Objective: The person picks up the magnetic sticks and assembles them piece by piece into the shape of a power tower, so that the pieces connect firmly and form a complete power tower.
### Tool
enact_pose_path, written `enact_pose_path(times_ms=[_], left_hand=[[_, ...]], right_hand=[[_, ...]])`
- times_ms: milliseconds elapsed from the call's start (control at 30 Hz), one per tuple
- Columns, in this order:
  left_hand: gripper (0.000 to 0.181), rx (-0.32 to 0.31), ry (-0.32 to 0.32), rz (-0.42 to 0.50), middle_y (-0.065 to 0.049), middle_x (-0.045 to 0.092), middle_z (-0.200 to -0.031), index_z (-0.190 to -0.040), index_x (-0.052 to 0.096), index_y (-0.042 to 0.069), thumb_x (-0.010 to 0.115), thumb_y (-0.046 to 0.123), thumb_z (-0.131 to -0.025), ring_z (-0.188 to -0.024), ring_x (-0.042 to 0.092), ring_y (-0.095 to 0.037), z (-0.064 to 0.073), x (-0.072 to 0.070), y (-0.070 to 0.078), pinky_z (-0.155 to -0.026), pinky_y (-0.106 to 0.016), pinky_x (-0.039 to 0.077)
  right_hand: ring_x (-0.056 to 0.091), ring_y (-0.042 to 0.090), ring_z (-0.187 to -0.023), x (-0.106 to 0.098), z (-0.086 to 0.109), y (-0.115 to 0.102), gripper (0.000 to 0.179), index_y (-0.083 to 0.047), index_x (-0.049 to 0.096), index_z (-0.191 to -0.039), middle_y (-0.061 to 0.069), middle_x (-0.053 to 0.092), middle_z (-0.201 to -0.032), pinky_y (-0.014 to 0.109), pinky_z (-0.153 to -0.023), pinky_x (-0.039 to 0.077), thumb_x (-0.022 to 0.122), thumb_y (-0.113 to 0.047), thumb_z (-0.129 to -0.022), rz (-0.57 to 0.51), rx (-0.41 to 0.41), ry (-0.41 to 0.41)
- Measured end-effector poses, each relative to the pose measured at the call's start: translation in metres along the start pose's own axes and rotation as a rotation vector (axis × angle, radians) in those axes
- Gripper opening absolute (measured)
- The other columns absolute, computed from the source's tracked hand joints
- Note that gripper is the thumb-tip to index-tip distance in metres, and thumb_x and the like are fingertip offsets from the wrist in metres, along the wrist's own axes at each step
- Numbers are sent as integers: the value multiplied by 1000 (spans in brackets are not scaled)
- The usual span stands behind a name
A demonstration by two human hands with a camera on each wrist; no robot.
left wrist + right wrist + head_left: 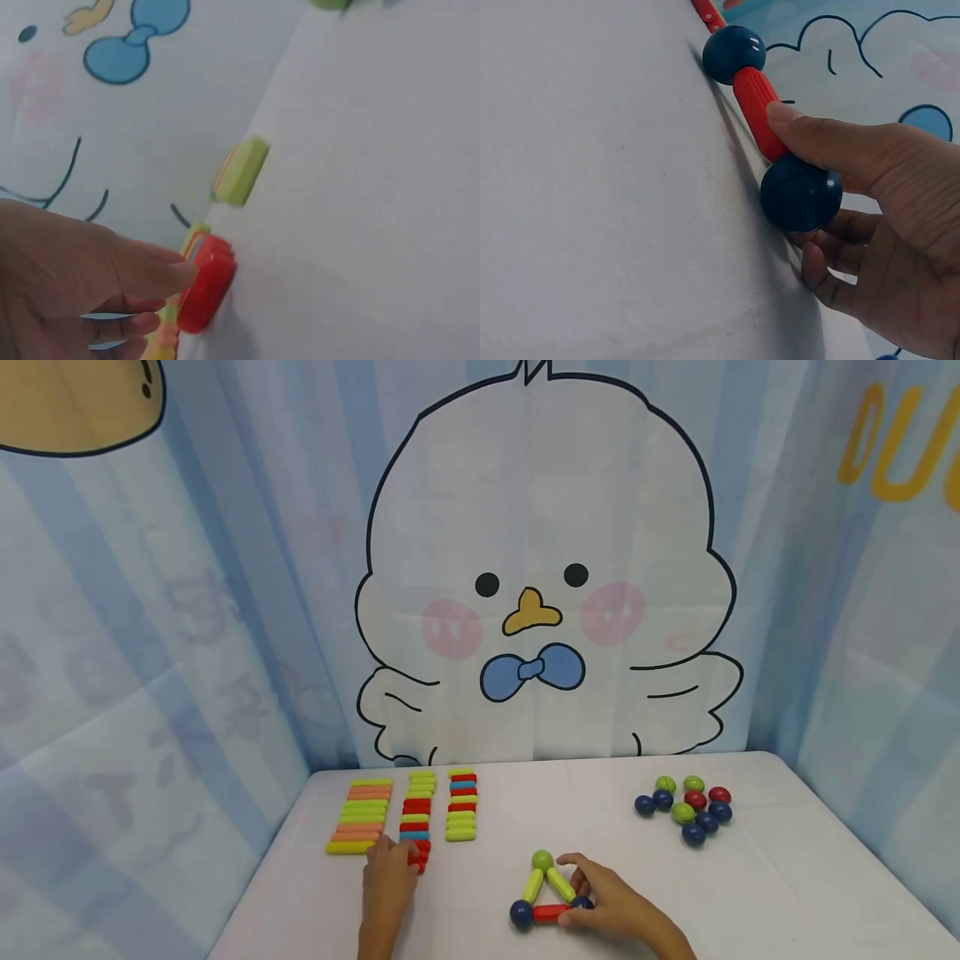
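A triangle of magnetic rods and balls lies on the table, with two yellow-green rods (560,884), a red rod (550,913), a green ball (542,860) at the top and navy balls (522,914) at the lower corners. My right hand (617,903) holds its right corner, the thumb on the red rod and the other fingers curled behind the navy ball (801,193). At the near end of the middle rod column, my left hand (390,881) pinches a red magnetic rod (208,285); its fingers partly cover the red rods there.
To the left lie a column of longer yellow, green and orange rods (363,812) and a shorter column of mixed rods (462,806). A cluster of navy, green and red balls (693,834) sits at the table's right. Printed curtains (540,718) stand behind the table (787,860).
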State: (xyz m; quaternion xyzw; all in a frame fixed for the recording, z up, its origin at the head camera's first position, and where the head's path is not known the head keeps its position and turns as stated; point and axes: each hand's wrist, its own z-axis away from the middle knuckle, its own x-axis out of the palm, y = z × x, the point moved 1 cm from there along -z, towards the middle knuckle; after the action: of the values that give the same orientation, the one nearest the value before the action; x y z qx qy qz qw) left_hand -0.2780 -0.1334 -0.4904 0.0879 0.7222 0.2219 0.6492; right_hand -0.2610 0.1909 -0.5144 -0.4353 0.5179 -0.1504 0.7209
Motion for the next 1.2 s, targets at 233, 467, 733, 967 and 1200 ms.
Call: enact_pose_path(times_ms=[233, 467, 733, 967, 1200], left_hand=[[23, 65, -125, 3, -8, 47, -90, -93, 67, 13, 82, 7, -76, -87, 48, -22, -5, -3, -21, -77, -35, 51], [22, 130, -261, 29, -2, 56, -82, -91, 67, 12, 83, 13, -75, -80, 52, -17, -11, -1, -19, -78, -37, 54], [23, 382, -308, 265, 0, 61, -92, -102, 70, 9, 78, 18, -82, -85, 54, -15, -10, 17, -3, -77, -33, 56], [28, 399, -349, 577, -3, 70, -103, -110, 67, 10, 73, 25, -88, -92, 66, -17, -11, 44, 42, -80, -33, 58], [27, 456, -300, 641, -2, 73, -102, -109, 67, 12, 72, 29, -88, -97, 67, -17, -14, 64, 87, -82, -31, 57]], right_hand=[[53, 10, -83, -2, 0, 4, 63, -4, 53, -132, 0, 59, -96, 24, -70, 48, 78, -34, -82, 19, -11, 6], [53, 8, -87, -3, 0, 2, 58, -6, 56, -130, 1, 61, -100, 23, -74, 48, 76, -34, -83, 2, -40, 33], [54, 4, -87, 2, -2, 6, 56, -6, 59, -128, -1, 63, -102, 22, -76, 50, 76, -35, -84, 14, -61, 64], [50, 3, -83, 5, -3, 5, 56, -7, 59, -128, -2, 59, -96, 22, -74, 48, 76, -37, -83, 39, -51, 85], [48, 1, -78, 4, -4, 5, 55, -7, 59, -127, -4, 56, -91, 21, -71, 46, 74, -38, -85, 48, -73, 107]])
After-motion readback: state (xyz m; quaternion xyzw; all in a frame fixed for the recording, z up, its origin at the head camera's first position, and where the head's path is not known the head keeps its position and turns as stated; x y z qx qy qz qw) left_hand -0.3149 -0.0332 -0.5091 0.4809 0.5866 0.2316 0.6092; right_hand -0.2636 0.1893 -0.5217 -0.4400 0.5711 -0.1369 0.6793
